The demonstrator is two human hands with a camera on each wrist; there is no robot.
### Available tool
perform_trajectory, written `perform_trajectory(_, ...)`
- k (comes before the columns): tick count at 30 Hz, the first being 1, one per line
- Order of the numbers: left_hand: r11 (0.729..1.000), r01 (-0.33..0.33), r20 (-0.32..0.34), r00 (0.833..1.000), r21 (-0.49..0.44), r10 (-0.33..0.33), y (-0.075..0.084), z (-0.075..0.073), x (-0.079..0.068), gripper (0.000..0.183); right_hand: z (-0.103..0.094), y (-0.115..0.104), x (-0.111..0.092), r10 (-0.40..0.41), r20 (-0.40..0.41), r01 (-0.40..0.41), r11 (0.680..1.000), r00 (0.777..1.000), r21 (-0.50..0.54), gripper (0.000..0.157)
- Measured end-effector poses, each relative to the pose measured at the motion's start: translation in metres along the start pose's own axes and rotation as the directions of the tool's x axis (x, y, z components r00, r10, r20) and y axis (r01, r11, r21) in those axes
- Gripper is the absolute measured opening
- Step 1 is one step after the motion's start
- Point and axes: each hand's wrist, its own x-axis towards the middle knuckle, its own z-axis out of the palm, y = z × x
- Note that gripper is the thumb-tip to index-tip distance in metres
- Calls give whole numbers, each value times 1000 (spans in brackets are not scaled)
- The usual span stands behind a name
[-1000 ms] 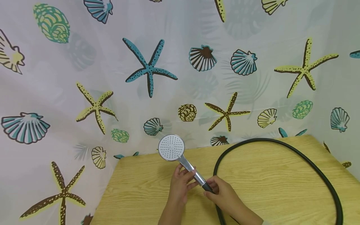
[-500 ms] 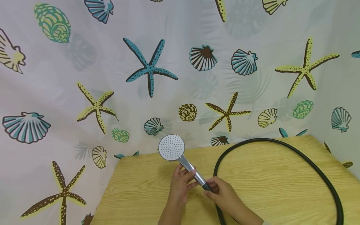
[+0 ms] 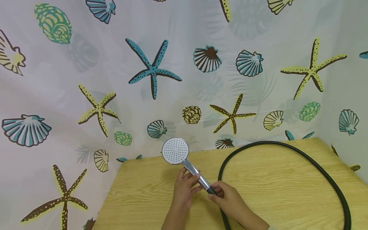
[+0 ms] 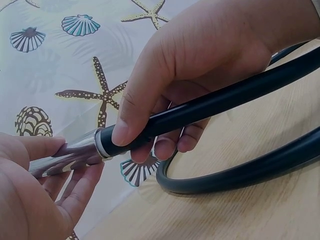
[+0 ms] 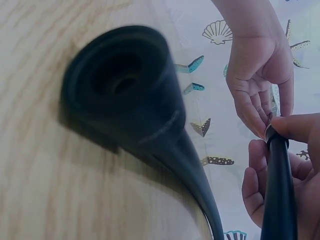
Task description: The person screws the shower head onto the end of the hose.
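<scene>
Shower head [image 3: 188, 165] is held up over the worktop [image 3: 143, 191], spray face [image 3: 175, 151] toward the camera. Left hand [image 3: 184, 188] holds the chrome handle [image 3: 204, 181] between thumb and fingers; right hand [image 3: 227, 198] pinches the hose [image 4: 220, 105] right at the joint. Can't tell if it's fully seated. Shower head looks light, rigid, handle slick: grip mid-handle. Hose looks rubbery, springy: hold close to its end.

Backdrop's basically one pale printed sheet [image 3: 184, 88] — teal, yellow and brown starfish [image 3: 153, 69] and shells [image 3: 249, 63] all over, wrapping around the left, back and right. Below it there's a yellowish wood-grain tabletop [image 3: 273, 179] — light's pretty soft, right side looks greyer.
</scene>
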Motion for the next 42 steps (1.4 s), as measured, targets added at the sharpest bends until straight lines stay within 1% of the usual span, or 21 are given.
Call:
perform_trajectory(10, 1000, 5, -5, 1000, 5, -5, 0, 0, 1, 68, -1, -2, 0, -2, 5, 2, 1000, 1000, -6, 27)
perform_trajectory(15, 1000, -4, 0, 1000, 5, 4, 0, 1, 1, 68, -1, -2, -1, -4, 4, 4, 1000, 1000, -5, 27)
perform_trajectory(27, 1000, 11, -14, 1000, 2, -11, -1, 2, 1, 68, -2, -1, -1, 14, 23, -14, 1000, 1000, 7, 31)
perform_trajectory(42, 1000, 6, -12, 1000, 1, -6, 0, 3, -1, 69, -2, 0, -2, 2, 35, -2, 1000, 999, 0, 34)
